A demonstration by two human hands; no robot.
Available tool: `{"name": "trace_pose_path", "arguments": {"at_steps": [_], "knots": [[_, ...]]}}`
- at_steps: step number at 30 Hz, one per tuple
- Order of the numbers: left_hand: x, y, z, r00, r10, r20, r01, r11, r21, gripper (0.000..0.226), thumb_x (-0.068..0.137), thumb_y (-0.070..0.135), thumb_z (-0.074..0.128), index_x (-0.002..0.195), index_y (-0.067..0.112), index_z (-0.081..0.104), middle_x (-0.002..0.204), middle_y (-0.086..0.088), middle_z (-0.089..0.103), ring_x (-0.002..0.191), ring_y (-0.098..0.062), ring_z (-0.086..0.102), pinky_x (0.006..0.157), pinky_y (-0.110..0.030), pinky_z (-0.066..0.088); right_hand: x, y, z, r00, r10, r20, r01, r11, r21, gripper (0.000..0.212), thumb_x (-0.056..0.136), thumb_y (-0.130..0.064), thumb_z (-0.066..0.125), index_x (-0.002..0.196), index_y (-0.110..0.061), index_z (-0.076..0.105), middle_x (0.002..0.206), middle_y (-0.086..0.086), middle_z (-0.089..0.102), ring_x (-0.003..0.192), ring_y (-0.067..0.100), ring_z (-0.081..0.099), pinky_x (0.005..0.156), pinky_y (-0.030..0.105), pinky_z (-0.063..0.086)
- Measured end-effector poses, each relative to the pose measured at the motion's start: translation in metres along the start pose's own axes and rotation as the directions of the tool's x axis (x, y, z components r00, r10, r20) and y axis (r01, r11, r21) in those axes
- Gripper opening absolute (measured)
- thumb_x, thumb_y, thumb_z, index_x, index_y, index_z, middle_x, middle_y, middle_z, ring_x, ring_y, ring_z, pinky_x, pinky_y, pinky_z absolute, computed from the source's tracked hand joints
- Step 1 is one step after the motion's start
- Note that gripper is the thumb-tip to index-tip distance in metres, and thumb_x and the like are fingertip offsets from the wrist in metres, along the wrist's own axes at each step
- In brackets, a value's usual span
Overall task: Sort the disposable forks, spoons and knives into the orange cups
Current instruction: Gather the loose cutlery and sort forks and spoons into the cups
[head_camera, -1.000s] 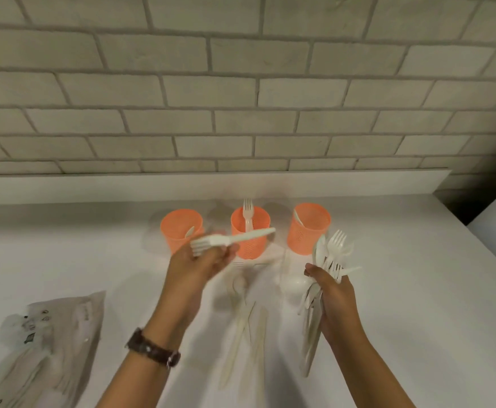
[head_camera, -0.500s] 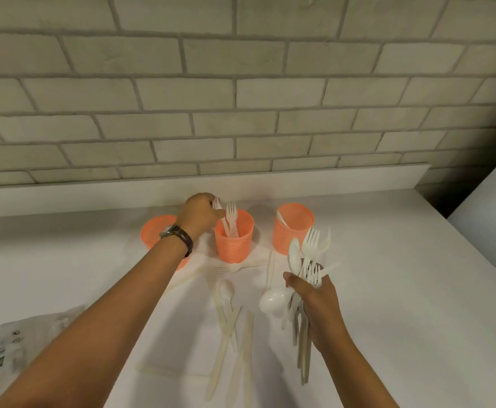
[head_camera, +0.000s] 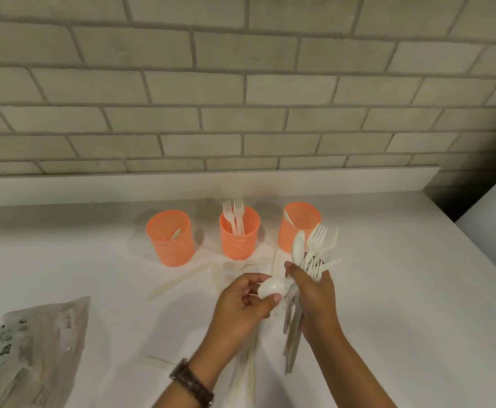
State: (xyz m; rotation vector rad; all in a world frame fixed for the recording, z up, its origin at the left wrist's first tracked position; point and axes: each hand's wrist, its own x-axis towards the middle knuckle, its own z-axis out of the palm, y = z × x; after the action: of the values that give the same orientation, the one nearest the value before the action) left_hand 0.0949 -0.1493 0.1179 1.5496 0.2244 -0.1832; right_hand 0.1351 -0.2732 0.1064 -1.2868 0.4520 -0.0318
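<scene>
Three orange cups stand in a row on the white counter. The left cup [head_camera: 170,241] holds one small utensil, the middle cup [head_camera: 239,235] holds two forks, and the right cup [head_camera: 298,222] holds one white piece. My right hand [head_camera: 317,301] grips a bundle of white cutlery [head_camera: 311,254] with forks and spoons fanned upward. My left hand [head_camera: 242,304] pinches the bowl of a white spoon [head_camera: 273,287] that sticks out of that bundle. Several loose knives [head_camera: 182,279] and a fork [head_camera: 235,265] lie on the counter in front of the cups.
A crumpled clear plastic bag [head_camera: 32,351] lies at the near left. A brick wall with a white ledge [head_camera: 205,184] runs behind the cups. The counter's right edge [head_camera: 476,260] drops off beside a dark gap.
My left hand left a fork in the middle cup, which now holds two, and came back to the bundle, where it took hold of a spoon. My right hand stayed put.
</scene>
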Motion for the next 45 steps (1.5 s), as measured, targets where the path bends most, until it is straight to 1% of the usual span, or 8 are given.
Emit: {"name": "trace_pose_path", "arguments": {"at_steps": [6, 12, 23, 26, 31, 34, 39, 45], "knots": [[-0.001, 0.006, -0.018, 0.952, 0.158, -0.262, -0.174, 0.984, -0.042, 0.023, 0.080, -0.005, 0.063, 0.081, 0.017, 0.070, 0.075, -0.003, 0.065, 0.067, -0.012, 0.054, 0.064, -0.013, 0.046, -0.003, 0.006, 0.010, 0.997, 0.022, 0.075, -0.026, 0.999, 0.043, 0.026, 0.077, -0.012, 0.070, 0.103, -0.015, 0.067, 0.095, 0.008, 0.074, 0.089, 0.027, 0.070, 0.084, 0.043, 0.054], [0.015, 0.043, -0.057, 0.822, 0.324, -0.469, -0.368, 0.930, -0.002, 0.023, 0.085, -0.005, 0.051, 0.088, 0.014, 0.064, 0.080, -0.010, 0.063, 0.076, -0.021, 0.058, 0.069, -0.020, 0.054, 0.003, -0.006, -0.001, 0.998, 0.067, 0.020, -0.069, 0.988, 0.136, 0.020, 0.082, -0.014, 0.066, 0.101, -0.012, 0.063, 0.080, 0.005, 0.066, 0.072, 0.020, 0.064, 0.067, 0.033, 0.049], [0.141, 0.090, 0.030, 0.790, 0.562, -0.245, -0.510, 0.824, 0.247, 0.021, 0.082, 0.009, 0.050, 0.081, 0.027, 0.060, 0.088, -0.003, 0.066, 0.078, -0.021, 0.065, 0.074, -0.037, 0.056, 0.019, -0.031, -0.067, 0.995, -0.090, 0.052, 0.100, 0.965, -0.244, 0.025, 0.077, -0.009, 0.074, 0.089, -0.030, 0.066, 0.079, -0.002, 0.072, 0.076, 0.017, 0.067, 0.075, 0.032, 0.051], [0.174, 0.074, 0.055, 0.838, 0.508, -0.198, -0.414, 0.830, 0.373, 0.018, 0.086, 0.005, 0.051, 0.094, 0.016, 0.063, 0.092, -0.003, 0.063, 0.080, -0.020, 0.060, 0.071, -0.015, 0.048, 0.028, -0.037, -0.084, 0.996, -0.049, 0.080, 0.066, 0.971, -0.228, 0.027, 0.076, -0.008, 0.074, 0.090, -0.030, 0.068, 0.071, -0.005, 0.072, 0.068, 0.011, 0.068, 0.071, 0.028, 0.051], [0.188, 0.055, 0.075, 0.869, 0.446, -0.216, -0.204, 0.720, 0.663, 0.057, 0.078, 0.019, 0.070, 0.130, 0.012, 0.049, 0.126, -0.015, 0.053, 0.116, -0.030, 0.048, 0.099, -0.031, 0.036, 0.047, -0.048, -0.111, 0.989, 0.002, 0.149, 0.033, 0.971, -0.237, 0.026, 0.076, -0.008, 0.075, 0.095, -0.023, 0.069, 0.068, -0.003, 0.070, 0.060, 0.005, 0.064, 0.058, 0.018, 0.048], [0.150, 0.051, 0.099, 0.863, 0.425, -0.273, -0.251, 0.830, 0.497, 0.028, 0.079, 0.014, 0.067, 0.106, 0.018, 0.061, 0.102, 0.002, 0.059, 0.098, -0.017, 0.054, 0.086, -0.019, 0.040, 0.059, -0.054, -0.125, 0.990, -0.012, 0.143, 0.045, 0.972, -0.229, 0.027, 0.075, -0.009, 0.076, 0.092, -0.028, 0.070, 0.073, -0.003, 0.072, 0.064, 0.008, 0.066, 0.063, 0.022, 0.050], [0.075, 0.029, 0.151, 0.999, -0.002, -0.040, 0.010, 0.982, 0.190, 0.005, 0.082, 0.018, 0.067, 0.083, 0.022, 0.069, 0.085, 0.007, 0.069, 0.080, -0.008, 0.062, 0.081, -0.025, 0.050, 0.078, -0.062, -0.142, 0.979, -0.048, 0.199, 0.097, 0.964, -0.247, 0.027, 0.076, -0.011, 0.076, 0.092, -0.031, 0.068, 0.080, -0.006, 0.073, 0.065, 0.004, 0.067, 0.061, 0.015, 0.048], [0.054, 0.015, 0.186, 0.973, 0.034, -0.230, -0.026, 0.999, 0.039, 0.016, 0.073, 0.017, 0.077, 0.067, 0.031, 0.073, 0.071, 0.008, 0.073, 0.070, -0.006, 0.068, 0.074, -0.023, 0.055, 0.072, -0.060, -0.138, 0.945, -0.136, 0.297, 0.233, 0.917, -0.322, 0.031, 0.081, 0.004, 0.062, 0.082, -0.027, 0.063, 0.074, -0.006, 0.069, 0.062, -0.003, 0.064, 0.054, 0.010, 0.047]]}}
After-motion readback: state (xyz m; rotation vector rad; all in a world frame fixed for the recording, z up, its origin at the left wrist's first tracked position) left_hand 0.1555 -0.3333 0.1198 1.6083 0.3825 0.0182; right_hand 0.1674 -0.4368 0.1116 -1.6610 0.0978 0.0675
